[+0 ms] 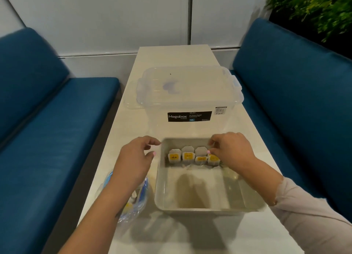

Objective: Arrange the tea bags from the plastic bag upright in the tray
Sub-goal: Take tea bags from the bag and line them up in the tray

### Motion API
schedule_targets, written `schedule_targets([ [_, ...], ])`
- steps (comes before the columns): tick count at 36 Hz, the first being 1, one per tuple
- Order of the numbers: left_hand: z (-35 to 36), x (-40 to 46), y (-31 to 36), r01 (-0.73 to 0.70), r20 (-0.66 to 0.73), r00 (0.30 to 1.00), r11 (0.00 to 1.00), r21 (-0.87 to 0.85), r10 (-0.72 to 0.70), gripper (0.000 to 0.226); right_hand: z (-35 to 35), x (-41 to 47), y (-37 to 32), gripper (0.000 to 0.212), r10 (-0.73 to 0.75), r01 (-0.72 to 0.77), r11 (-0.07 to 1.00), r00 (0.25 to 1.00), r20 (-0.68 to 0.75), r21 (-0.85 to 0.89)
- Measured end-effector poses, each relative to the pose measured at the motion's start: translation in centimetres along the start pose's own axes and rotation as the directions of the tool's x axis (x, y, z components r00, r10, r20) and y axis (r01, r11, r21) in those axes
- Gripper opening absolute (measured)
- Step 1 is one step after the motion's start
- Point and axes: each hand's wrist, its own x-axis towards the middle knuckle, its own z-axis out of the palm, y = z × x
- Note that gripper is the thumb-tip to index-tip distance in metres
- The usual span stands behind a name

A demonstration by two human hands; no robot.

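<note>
Tray: the shallow pale-grey plastic tray (200, 189) sits at the near end of the cream counter (247, 139), open side up, within easy reach of both hands.
Tea bags: four white paper tea bags with yellow tags (187, 155) stand in a row against the tray's far wall, which props them upright.
Right hand: the right hand (231, 150) has its grip pinched on the rightmost bag, likely to straighten it.
Left hand: the left hand (136, 154) hovers beside the tray's far-left corner, fingers loosely curled, holding nothing.
Plastic bag: the crumpled clear plastic bag with blue print (133, 202) lies at the counter's left edge under the left forearm, more bags apparently inside.
Box: a lidded clear plastic storage box (190, 101) stands just beyond the tray.
</note>
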Motion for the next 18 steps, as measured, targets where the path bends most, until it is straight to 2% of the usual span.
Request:
schedule_targets([
  [6, -3.3, -0.8, -2.9, 0.081, -0.059, 0.995, 0.997, -0.008, -0.081, 0.035, -1.2, -0.1, -4.8, 0.022, -0.116, 0.116, 0.991, 0.993, -0.003, 0.068],
  [13, -5.1, -2.8, -5.8, 0.146, -0.057, 0.988, 0.988, 0.051, -0.143, 0.023, -0.8, -0.8, -10.3, 0.020, -0.268, 0.263, 0.952, 0.963, 0.011, 0.159],
  [18, -5.3, -4.1, -7.3, 0.216, -0.051, 0.975, 0.976, 0.024, -0.214, 0.019, 0.1, -1.5, -13.8, 0.019, -0.341, 0.325, 0.927, 0.939, 0.057, 0.186],
])
